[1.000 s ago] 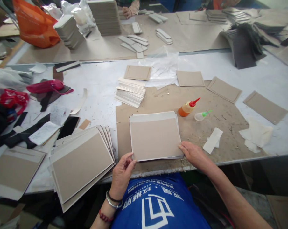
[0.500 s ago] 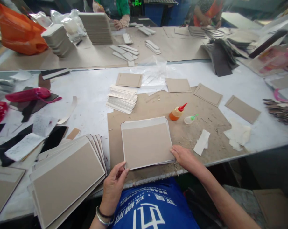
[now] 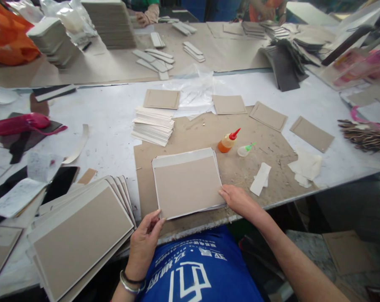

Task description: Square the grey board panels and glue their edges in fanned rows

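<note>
A grey-brown cardboard sheet (image 3: 188, 184) with a pale strip along its far edge lies in front of me, on a larger brown board (image 3: 190, 130). At its near left corner, my left hand (image 3: 145, 235) pinches the edge between thumb and fingers. My right hand (image 3: 238, 201) grips the near right corner, its thumb and fingertips partly hidden. Another sheet's edge shows beneath at the right. Beyond the right hand stand a bottle of orange liquid with a red nozzle (image 3: 226, 143) and a small white bottle with a green tip (image 3: 245, 150).
A fanned pile of similar sheets (image 3: 82, 239) overhangs the table edge at left. White strips (image 3: 153, 126) are stacked behind the sheet, and smaller brown cards (image 3: 229, 105) lie in an arc. Paper scraps (image 3: 306, 167) are at right. Other people's hands (image 3: 142, 19) show across the table.
The whole view has shifted, so things appear slightly further left and higher. Both hands keep the same hold on the cardboard sheet.
</note>
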The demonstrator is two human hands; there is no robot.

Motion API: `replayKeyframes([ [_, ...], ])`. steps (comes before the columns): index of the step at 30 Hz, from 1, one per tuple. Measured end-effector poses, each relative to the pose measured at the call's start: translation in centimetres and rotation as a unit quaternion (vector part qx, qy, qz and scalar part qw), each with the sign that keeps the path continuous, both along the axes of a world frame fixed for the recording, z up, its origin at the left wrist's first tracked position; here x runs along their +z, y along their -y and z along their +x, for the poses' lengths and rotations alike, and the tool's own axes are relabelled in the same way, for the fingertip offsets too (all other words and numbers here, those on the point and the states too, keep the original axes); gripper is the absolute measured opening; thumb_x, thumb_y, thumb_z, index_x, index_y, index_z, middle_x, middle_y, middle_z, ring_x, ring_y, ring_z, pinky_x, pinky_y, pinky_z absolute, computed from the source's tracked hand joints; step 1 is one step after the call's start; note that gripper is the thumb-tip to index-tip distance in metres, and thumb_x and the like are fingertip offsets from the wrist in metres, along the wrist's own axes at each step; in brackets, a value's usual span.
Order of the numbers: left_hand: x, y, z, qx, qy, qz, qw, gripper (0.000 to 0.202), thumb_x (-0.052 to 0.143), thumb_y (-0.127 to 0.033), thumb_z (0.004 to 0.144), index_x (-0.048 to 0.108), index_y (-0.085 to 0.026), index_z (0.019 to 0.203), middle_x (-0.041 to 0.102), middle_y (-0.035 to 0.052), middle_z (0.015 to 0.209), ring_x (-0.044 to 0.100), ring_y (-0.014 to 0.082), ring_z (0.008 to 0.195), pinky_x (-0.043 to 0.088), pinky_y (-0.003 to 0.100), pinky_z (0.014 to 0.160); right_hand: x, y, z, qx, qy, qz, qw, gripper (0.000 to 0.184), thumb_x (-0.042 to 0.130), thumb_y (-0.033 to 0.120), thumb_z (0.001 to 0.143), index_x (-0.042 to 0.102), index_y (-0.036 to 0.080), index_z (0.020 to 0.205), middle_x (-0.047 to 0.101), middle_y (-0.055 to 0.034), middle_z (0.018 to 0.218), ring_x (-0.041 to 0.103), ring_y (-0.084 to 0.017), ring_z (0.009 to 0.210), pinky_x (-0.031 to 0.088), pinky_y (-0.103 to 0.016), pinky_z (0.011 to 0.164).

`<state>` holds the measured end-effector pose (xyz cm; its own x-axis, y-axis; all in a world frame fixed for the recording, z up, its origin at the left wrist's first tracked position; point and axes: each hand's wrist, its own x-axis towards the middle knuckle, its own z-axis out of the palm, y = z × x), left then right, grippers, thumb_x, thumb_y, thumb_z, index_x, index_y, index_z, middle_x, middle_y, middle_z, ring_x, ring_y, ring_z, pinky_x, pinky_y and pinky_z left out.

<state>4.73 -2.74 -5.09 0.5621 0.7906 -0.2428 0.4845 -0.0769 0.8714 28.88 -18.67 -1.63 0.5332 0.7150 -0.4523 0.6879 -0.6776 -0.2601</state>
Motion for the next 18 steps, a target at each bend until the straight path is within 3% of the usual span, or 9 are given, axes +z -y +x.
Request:
replayKeyframes([
  [7, -0.6, -0.1, -0.3, -0.015, -0.008, 0.013, 1.000, 0.044, 0.061, -0.048, 0.070, 0.061, -0.017, 0.101, 0.061, 0.0009, 0.074, 0.057, 0.0139, 0.067, 0.049, 0.026, 0.067, -0.4, -0.1, 0.0, -0.001, 0.000, -0.022, 1.000, 0.027, 0.033, 0.024, 0.091, 0.058, 0.015, 0.086, 0.064, -0.0090, 0.091, 0.059, -0.018, 0.088, 0.039, -0.025, 0.077],
  [18, -1.1, -0.7, -0.6, -0.062, 0.002, 0.124, 0.990, 0.037, 0.058, -0.045, 0.075, 0.062, -0.017, 0.099, 0.066, 0.0024, 0.078, 0.062, 0.0139, 0.068, 0.053, 0.028, 0.071, 0.3, -0.8, -0.5, -0.008, 0.042, -0.103, 0.994, 0.029, 0.030, 0.027, 0.090, 0.058, 0.017, 0.089, 0.064, -0.0108, 0.090, 0.062, -0.024, 0.083, 0.043, -0.033, 0.070],
])
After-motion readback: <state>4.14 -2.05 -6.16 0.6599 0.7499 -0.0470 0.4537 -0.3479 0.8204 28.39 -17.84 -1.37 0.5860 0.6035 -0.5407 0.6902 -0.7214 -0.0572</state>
